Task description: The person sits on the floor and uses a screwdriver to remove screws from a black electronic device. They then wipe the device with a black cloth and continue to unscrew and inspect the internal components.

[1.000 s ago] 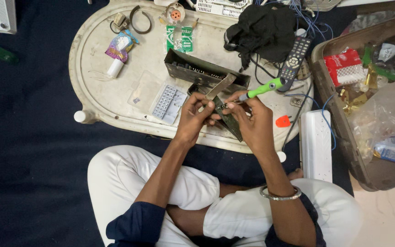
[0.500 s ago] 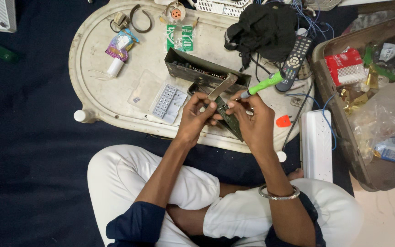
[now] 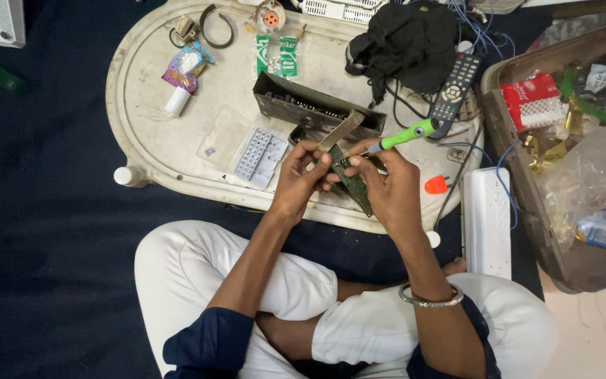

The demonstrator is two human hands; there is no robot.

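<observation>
1. Single view only, from a camera worn on the head; nothing shared with a second view.
2. Faces almost straight down, over crossed legs in white trousers at the near edge.
3. Sits fairly close: left hand and right hand just right of centre, the small green circuit board between them readable only as a shape.
4. Takes in the whole oval tray-table across the far half.
5. Reaches dark floor on the left and a brown open box cut off at the right edge.
6. Crops the far clutter at the top border.
</observation>
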